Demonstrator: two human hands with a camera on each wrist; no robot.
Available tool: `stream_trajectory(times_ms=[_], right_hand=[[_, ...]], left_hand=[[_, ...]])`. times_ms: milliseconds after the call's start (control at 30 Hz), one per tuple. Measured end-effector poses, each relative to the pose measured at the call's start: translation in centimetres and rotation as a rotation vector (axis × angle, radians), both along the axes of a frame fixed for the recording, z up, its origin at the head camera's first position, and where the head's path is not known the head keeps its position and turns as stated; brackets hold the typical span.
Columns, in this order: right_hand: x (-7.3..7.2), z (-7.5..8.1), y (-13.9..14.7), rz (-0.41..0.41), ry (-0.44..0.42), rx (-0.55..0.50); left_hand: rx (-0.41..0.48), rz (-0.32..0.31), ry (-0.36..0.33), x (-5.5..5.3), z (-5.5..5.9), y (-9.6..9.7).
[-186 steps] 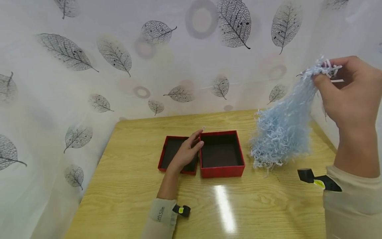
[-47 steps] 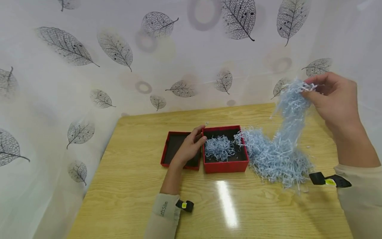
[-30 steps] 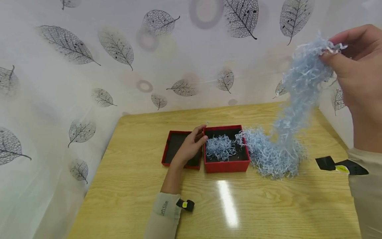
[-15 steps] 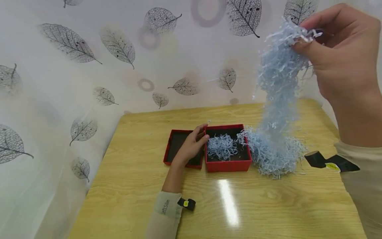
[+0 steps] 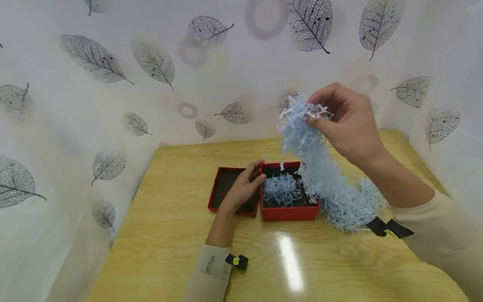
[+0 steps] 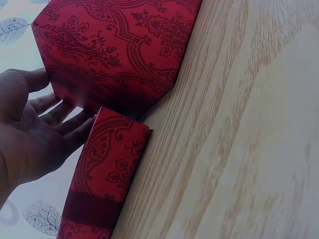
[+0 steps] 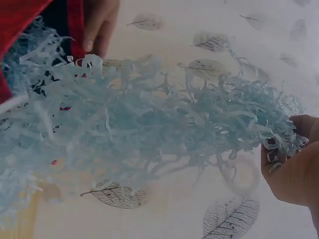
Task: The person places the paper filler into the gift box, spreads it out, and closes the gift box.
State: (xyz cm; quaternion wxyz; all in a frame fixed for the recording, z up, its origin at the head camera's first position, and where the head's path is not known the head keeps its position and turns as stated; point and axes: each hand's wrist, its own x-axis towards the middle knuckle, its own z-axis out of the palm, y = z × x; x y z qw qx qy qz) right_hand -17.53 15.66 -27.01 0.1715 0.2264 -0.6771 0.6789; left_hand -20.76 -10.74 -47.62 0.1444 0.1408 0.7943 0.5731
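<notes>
My right hand (image 5: 352, 126) pinches a long clump of pale blue shredded paper (image 5: 311, 147) between thumb and fingers. The clump hangs over the right wall of an uncovered red box (image 5: 290, 214) and trails down into a heap (image 5: 345, 209) beside it. Inside the dark interior lies a smaller wad of the same paper (image 5: 281, 189). My left hand (image 5: 243, 186) touches the left side of the box, reaching across the box lid (image 5: 226, 184). In the left wrist view its fairly straight fingers (image 6: 77, 124) meet the patterned red wall (image 6: 114, 55).
The red lid lies inside-up, directly left of the box, on a wooden table (image 5: 166, 235). A pale curtain (image 5: 151, 113) printed with leaves surrounds the table's back and sides. A bright reflection streaks the tabletop in front of the box.
Earlier the box was bare inside; a wad of paper came to lie in it. My right hand, raised high at right, has come left and down over the box. My left hand stays.
</notes>
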Motion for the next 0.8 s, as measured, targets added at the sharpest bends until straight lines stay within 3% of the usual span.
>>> stream_trajectory(times_ms=[167,433,633,800], right_hand=[[-0.3,-4.6,-1.0,0.007,0.001,0.235],[0.3,-11.6,-1.8,0.087,-0.18,0.492],[0.3,-14.8,-1.9,0.149,-0.211,0.622],[0.0,-16.3,-2.2,0.194,-0.203,0.705]], left_hand=[[0.021,-0.008,0.004,0.0,0.0,0.0],[0.019,0.008,-0.014,0.1,0.3,0.3],[0.004,0.017,-0.009,0.1,0.2,0.3],[0.006,0.019,-0.014,0.1,0.0,0.2]])
